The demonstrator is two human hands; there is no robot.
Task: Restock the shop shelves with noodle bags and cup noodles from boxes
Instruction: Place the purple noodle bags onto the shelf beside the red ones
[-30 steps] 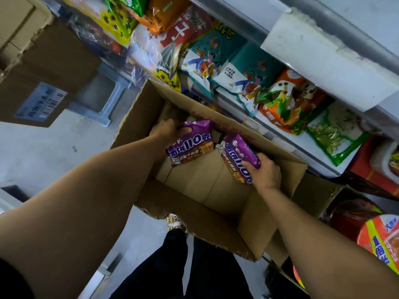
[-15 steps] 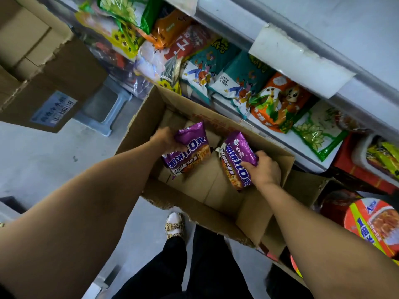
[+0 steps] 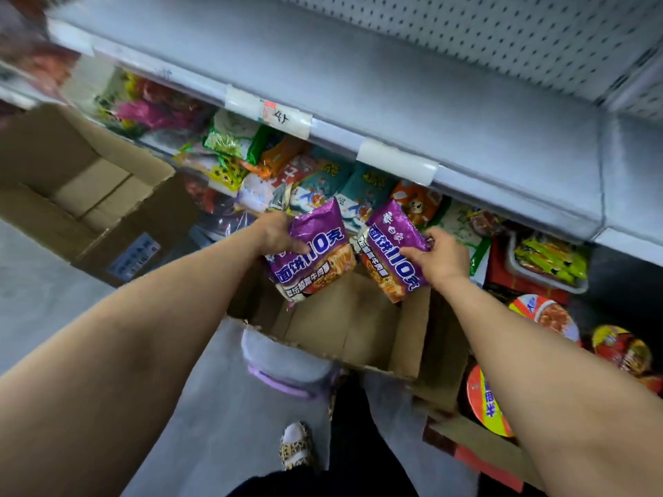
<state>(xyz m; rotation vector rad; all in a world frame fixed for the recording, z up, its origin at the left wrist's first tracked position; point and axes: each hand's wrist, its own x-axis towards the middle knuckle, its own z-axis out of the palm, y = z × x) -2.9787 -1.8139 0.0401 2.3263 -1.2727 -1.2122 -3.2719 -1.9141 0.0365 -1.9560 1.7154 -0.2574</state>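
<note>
Each hand holds one purple noodle bag above an open cardboard box point(image 3: 358, 328). The left hand point(image 3: 278, 234) is closed around the left noodle bag point(image 3: 315, 249) at its upper left edge, thumb across the front. The right hand point(image 3: 439, 258) pinches the right noodle bag point(image 3: 389, 252) along its right edge, thumb on the front and fingers behind. The two bags hang side by side, nearly touching, their lower ends just above the box's mouth.

The box shows only bare cardboard floor and walls where its inside is visible; the near rim is torn. A second open box point(image 3: 82, 181) sits to the left, and only cardboard shows in it too, though that side is blurred.

Behind the bags, the lower shelf point(image 3: 272, 177) is crowded with snack packets in green, orange and teal. The grey upper shelf point(image 3: 394, 95) above it is bare metal with price tags on its front edge. At lower right, cup noodles point(image 3: 545, 313) with red and yellow lids lie together, and a white tray point(image 3: 545, 281) holds green and yellow packets.
</note>
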